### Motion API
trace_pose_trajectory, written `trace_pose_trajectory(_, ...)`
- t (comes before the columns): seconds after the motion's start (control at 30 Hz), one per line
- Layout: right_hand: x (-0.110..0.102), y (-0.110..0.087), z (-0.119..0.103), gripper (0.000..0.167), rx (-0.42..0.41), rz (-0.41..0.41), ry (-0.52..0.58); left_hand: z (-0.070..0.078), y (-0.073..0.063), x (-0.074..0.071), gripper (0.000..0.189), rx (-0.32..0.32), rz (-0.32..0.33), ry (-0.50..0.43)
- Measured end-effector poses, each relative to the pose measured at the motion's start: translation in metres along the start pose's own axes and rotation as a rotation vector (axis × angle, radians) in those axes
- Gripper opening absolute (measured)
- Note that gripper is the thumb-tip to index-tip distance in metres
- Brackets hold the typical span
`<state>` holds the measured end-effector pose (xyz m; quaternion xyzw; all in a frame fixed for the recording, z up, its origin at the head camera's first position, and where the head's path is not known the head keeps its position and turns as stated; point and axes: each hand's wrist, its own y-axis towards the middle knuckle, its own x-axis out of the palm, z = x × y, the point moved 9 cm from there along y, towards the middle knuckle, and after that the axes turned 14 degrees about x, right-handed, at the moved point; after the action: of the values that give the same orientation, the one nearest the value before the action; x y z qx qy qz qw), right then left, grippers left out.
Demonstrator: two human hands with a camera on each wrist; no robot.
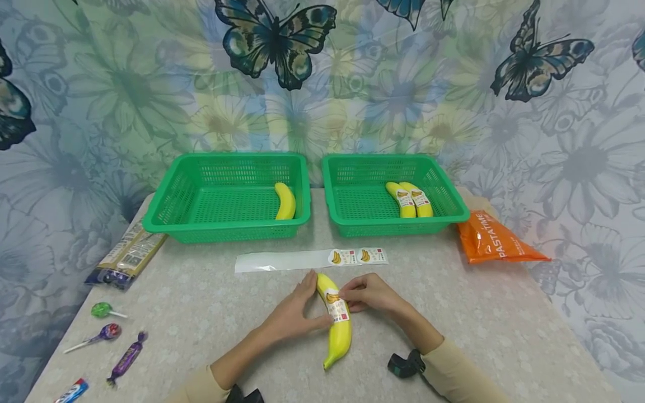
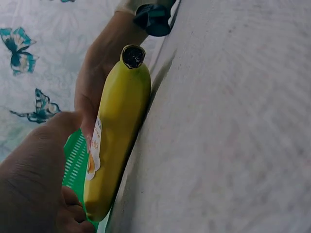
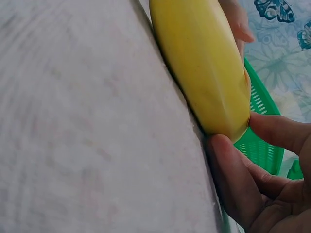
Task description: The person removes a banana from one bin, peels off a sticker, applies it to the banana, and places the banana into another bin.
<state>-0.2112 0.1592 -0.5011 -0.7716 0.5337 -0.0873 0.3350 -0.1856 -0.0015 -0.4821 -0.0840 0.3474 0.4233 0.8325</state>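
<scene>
A yellow banana (image 1: 339, 338) lies on the table between both hands, its stem end towards me. On its upper side sits a white sticker (image 1: 336, 307) with a banana picture. My left hand (image 1: 297, 310) touches the banana from the left, fingers extended towards its far end and thumb at the sticker's lower edge. From the right, my right hand (image 1: 375, 294) has curled fingers at the sticker's upper right edge. In the right wrist view the thumb (image 3: 228, 160) presses low on the banana's side and the index finger (image 3: 274, 128) touches higher up.
A backing strip (image 1: 287, 261) with two stickers lies beyond the banana. The left green basket (image 1: 227, 228) holds one plain banana, the right basket (image 1: 398, 226) two stickered ones. An orange bag (image 1: 496, 240) lies right; a food packet (image 1: 123, 254), lollipops (image 1: 102, 309) and wrapped sweets (image 1: 127, 358) lie left.
</scene>
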Motion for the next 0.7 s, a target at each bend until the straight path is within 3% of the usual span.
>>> trace_pose_trajectory(0.2, -0.001, -0.003, -0.002, 0.030, 0.011, 0.037, -0.026, 0.002, -0.003, 0.005, 0.119, 0.012, -0.071, 0.038)
trace_pose_trajectory(0.7, 0.004, -0.013, -0.005, 0.035, 0.016, 0.094, -0.147, 0.001, -0.002, 0.008, 0.121, 0.013, -0.091, 0.095)
